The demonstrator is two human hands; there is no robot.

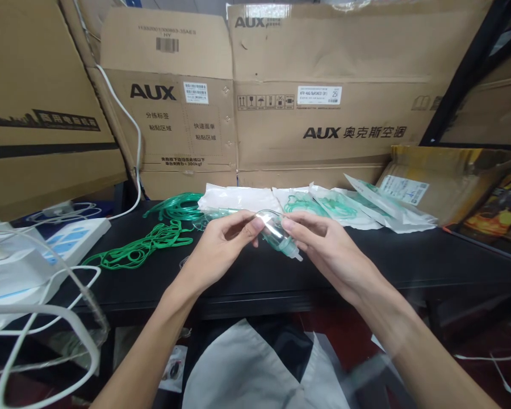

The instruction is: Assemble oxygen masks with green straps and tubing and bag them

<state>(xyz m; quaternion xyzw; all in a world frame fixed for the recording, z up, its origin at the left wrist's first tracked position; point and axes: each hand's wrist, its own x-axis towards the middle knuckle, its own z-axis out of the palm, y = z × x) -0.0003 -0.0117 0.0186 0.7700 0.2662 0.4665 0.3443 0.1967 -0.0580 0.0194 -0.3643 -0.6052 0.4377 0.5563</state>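
A clear oxygen mask [275,230] with a pale green tinted connector end is held above the black table's front part. My left hand [234,236] pinches its left edge between thumb and fingers. On the other side, my right hand [315,233] grips the mask's right edge the same way. The connector tip points down and to the right. Behind my left hand lies coiled green tubing [179,207], and a tangle of green elastic straps [149,245] rests to its left. Part of another clear, greenish piece is hidden behind the left hand.
White packets with green tubing inside [338,204] lie along the back of the black table [409,261]. Large AUX cardboard boxes [323,62] stand behind them. At the left are a white power strip [68,244] and looping white cables [89,335].
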